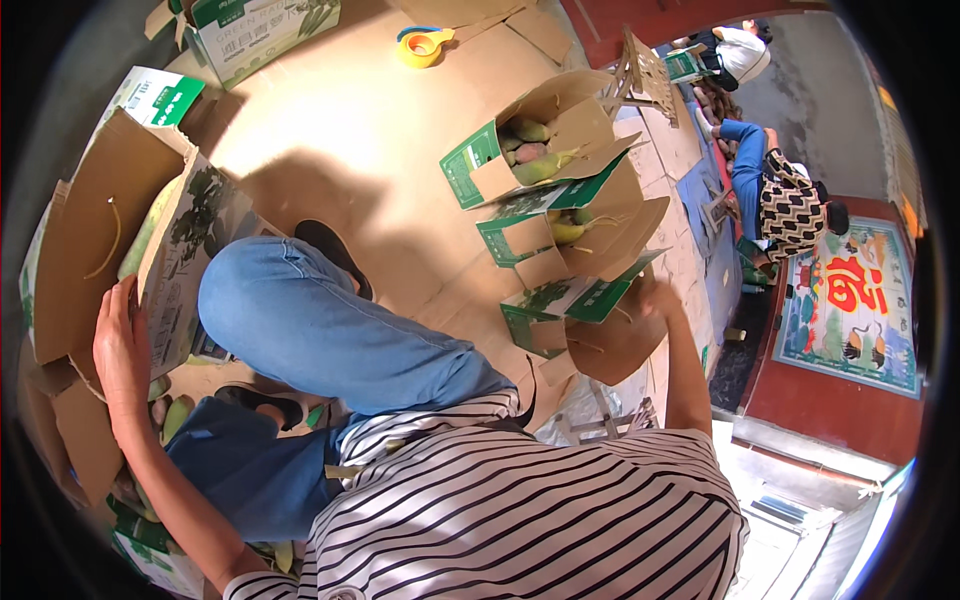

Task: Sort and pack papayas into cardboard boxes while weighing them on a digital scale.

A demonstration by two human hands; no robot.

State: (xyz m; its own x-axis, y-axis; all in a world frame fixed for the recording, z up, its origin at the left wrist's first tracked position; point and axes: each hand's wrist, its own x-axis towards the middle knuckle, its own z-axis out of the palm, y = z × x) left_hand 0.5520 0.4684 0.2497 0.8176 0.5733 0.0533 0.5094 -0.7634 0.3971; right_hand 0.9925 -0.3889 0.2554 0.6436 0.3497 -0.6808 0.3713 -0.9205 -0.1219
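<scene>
My left hand (121, 335) is closed over the edge of a large open cardboard box (80, 240) at the left. A long pale-green radish (150, 232) shows inside it beside a cord handle. Over on the right, my right hand (655, 298) grips the raised brown flap of a green-and-white carton (618, 340); its fingertips are partly hidden and its contents do not show. Beyond that carton stand a second open carton (520, 245) with green radishes (568, 226) and a third (470, 165) holding green and reddish ones.
A yellow tape roll (422, 48) lies on the cardboard-covered floor (400, 130). Another carton (262, 38) stands at the far left. Loose radishes (177, 415) lie by my feet. A small wooden stool (645, 75) is beyond the cartons. Two people (790, 205) are at the far right.
</scene>
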